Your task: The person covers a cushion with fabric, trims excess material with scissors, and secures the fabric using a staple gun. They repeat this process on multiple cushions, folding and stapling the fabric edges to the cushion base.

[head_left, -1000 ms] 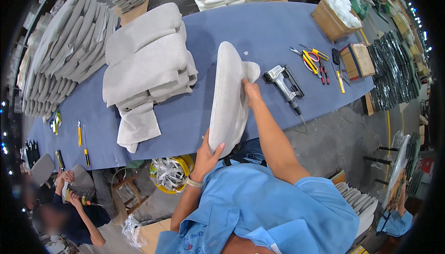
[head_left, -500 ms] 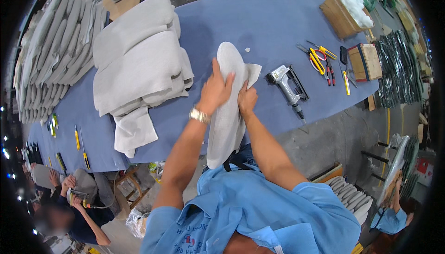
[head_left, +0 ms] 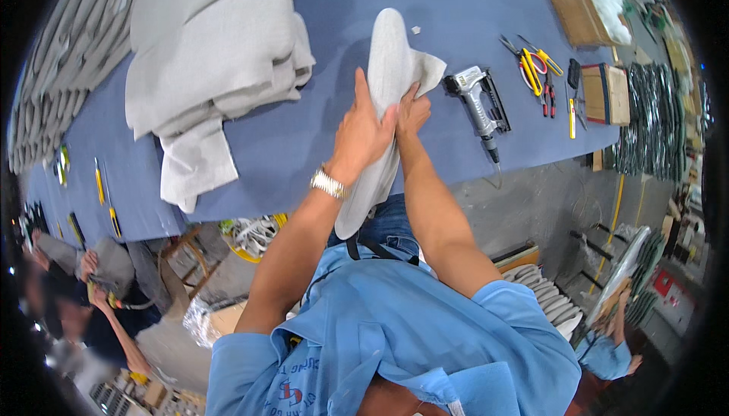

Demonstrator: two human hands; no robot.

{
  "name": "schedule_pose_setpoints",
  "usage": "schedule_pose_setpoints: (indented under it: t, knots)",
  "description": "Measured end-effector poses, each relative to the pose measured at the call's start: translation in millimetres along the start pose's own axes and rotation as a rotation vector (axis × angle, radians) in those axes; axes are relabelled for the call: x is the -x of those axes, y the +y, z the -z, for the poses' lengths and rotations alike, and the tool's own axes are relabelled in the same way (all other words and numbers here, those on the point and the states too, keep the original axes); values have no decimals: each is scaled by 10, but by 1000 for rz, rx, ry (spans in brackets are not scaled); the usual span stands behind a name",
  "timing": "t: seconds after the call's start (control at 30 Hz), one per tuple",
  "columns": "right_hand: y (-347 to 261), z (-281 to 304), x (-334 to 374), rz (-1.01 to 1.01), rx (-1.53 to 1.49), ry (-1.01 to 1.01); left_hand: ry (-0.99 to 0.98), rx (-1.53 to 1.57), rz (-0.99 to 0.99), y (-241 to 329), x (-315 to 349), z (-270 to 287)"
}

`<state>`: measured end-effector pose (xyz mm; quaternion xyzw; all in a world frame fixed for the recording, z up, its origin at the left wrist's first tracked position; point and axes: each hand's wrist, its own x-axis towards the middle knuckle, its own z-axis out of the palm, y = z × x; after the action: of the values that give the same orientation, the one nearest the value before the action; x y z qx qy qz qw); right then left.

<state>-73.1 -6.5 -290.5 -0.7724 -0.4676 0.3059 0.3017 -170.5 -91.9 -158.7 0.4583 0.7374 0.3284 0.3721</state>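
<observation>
A long, rounded pad covered in light grey fabric [head_left: 388,47] stands tilted on edge at the near side of the table, one end toward my body. My left hand [head_left: 363,133] is wrapped over its left side, thumb across the top. On the right side, my right hand [head_left: 411,112] grips the cover, with a loose fabric flap [head_left: 429,68] sticking out above it; its fingertips are partly hidden. A silver pneumatic staple gun [head_left: 477,104] with a hose lies to the right. Left of the pad is a pile of grey fabric covers [head_left: 220,59].
The blue-covered table [head_left: 471,6] also bears pliers [head_left: 548,97], yellow-handled scissors [head_left: 529,70], a box of white stuffing [head_left: 581,13] and a smaller box [head_left: 605,93]. Grey pads [head_left: 68,59] are stacked at far left. A co-worker [head_left: 114,317] handles a pad at lower left.
The view has shifted, so the table things sit higher in it. The pad has turned more onto its edge between my hands, showing a narrower face. Both hands keep hold of it.
</observation>
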Motion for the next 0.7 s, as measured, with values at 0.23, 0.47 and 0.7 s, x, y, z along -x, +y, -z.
schedule_pose_setpoints:
  t: [0.23,0.47,0.7]
  knots:
    - [61,-147,36,10,69,-1,99,-169,168,-358,1371,24]
    - [14,-39,-130,27,38,-145,181,59,92,-882,1992,-137]
    - [736,190,-450,389,-201,-363,289,131,-74,-588,1884,226]
